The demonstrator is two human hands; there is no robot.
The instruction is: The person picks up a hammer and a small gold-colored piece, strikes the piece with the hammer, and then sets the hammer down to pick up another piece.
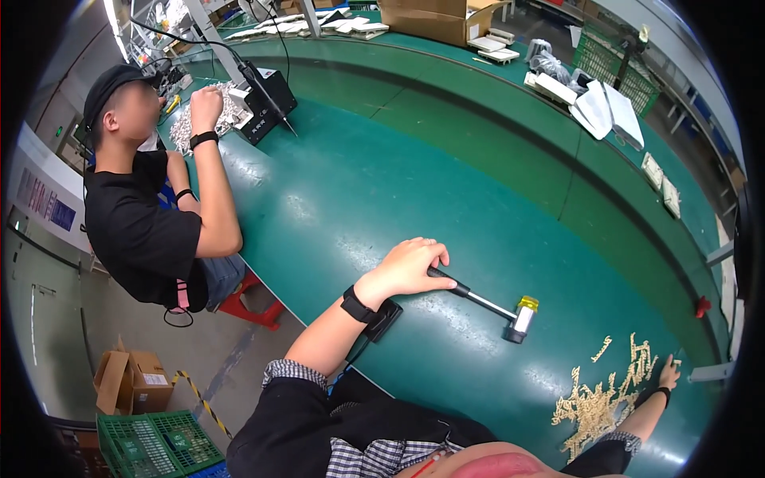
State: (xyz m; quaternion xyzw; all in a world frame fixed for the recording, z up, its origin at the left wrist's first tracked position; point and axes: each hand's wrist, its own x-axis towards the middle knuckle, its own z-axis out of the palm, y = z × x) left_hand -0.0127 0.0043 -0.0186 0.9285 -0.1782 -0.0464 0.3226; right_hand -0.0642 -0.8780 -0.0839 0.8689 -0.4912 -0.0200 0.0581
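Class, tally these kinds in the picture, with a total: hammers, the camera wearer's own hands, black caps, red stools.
Hammer: 1
Wearer's hands, left hand and right hand: 2
Black cap: 1
Red stool: 1
Total: 5

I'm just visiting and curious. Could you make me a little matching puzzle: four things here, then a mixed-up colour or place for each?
1. Hammer
2. Heap of small pieces
3. Stool
4. Tabletop

A. Red, beside the co-worker
B. Green
C. Handle at the person's left hand
D. Pale tan, near the person's right hand

Pairs: 1-C, 2-D, 3-A, 4-B
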